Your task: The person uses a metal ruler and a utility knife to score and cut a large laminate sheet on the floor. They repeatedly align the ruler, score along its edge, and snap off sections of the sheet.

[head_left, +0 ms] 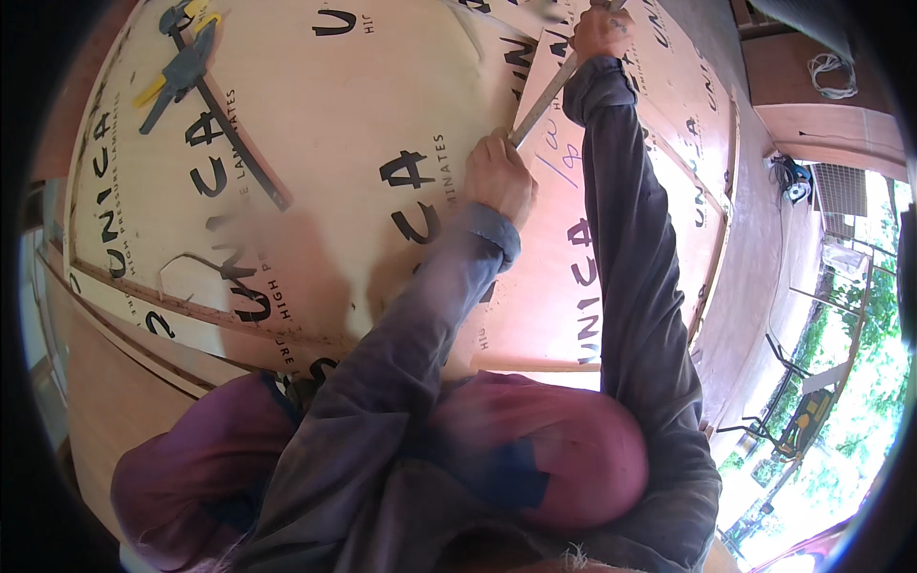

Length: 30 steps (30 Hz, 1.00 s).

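Narrow grey strip [546,100], upper right of centre
Straight and dull, it slants up from your left hand [501,177], whose grip I can't make out, to your right hand [604,34], fingers closed around it.

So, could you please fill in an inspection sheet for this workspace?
Surface: pale sheets with black lettering, some overlapping.
Job's things: long narrow strip lying slantwise across the sheets.
Clutter: black-and-yellow bar clamp on the sheets, upper left; teal-and-dark tool beyond them, right.
Hands: left hand at the strip's near end, right hand farther along; exact grips unclear.
Cables: white coiled cord, upper right.
Surroundings: bright greenery outside, right.
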### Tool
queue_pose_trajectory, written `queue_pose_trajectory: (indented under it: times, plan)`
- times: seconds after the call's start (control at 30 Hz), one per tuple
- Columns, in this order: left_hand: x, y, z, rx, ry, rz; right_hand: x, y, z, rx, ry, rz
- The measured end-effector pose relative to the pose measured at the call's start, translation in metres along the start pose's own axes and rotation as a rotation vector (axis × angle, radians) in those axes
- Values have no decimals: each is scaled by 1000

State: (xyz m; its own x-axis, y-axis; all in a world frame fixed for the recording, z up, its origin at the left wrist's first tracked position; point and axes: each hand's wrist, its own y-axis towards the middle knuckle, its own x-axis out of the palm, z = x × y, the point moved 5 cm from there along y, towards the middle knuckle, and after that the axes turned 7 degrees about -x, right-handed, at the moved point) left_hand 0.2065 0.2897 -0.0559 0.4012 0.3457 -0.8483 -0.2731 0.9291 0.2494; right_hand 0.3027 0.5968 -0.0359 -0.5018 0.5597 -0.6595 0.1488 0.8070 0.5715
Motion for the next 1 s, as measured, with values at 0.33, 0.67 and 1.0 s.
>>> queue_pose_trajectory:
  times: [0.33, 0.67, 1.0]
  plan:
    - [4, -6, -3, -39, -70, -20, 54, -18, -16, -537, -809, -571]
    - [10, 0, -9, -54, -74, -79, 51, -30, -38, -513, -856, -542]
    - [-18, 2, 6, -55, -213, 30, -11, 17, -27, -192, 42, -68]
